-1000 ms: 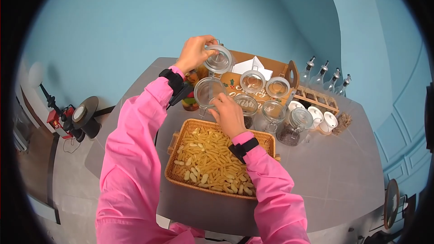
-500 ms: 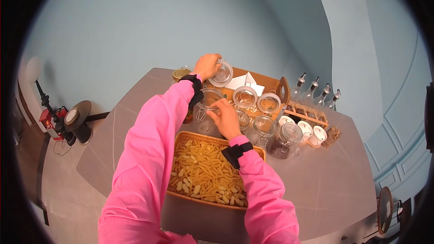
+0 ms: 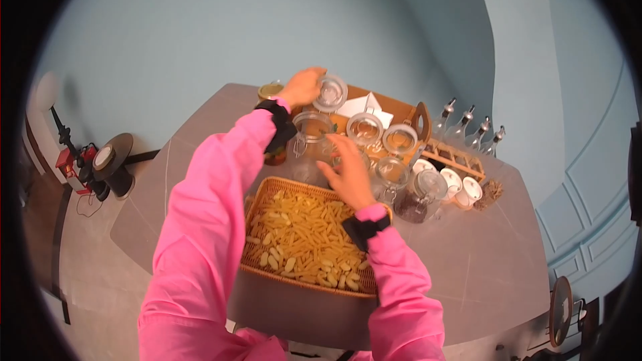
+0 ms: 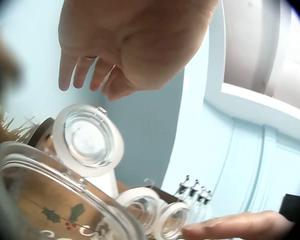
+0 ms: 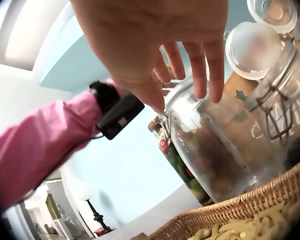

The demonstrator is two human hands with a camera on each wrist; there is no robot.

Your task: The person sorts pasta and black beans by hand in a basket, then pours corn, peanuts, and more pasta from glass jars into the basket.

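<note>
An empty clip-top glass jar [image 3: 309, 160] stands behind the wicker basket [image 3: 314, 285], its round glass lid [image 3: 331, 93] tipped back on the hinge. Beside that lid is my left hand [image 3: 303, 87]; the left wrist view shows its fingers hanging loosely above the lid with nothing in them. My right hand [image 3: 351, 177] is just right of the jar, fingers spread and loosely bent, holding nothing. In the right wrist view its fingertips [image 5: 216, 95] overlap the jar's rim. Penne-shaped pasta [image 3: 311, 227] and pale unshelled peanuts [image 3: 289, 265] fill the basket.
Right of the jar stand more clip-top jars with raised lids [image 3: 364, 128], a closed jar [image 3: 413, 204] of dark contents and white lidded pots [image 3: 471, 190]. Behind them are a wooden box, a divided rack [image 3: 455, 159] and several pourer bottles [image 3: 460, 127]. A gold-lidded jar [image 3: 271, 90] is at the back left.
My right hand has let go of the jar's rim and drawn back to the right. My left hand has released the lid. The head view has shifted somewhat.
</note>
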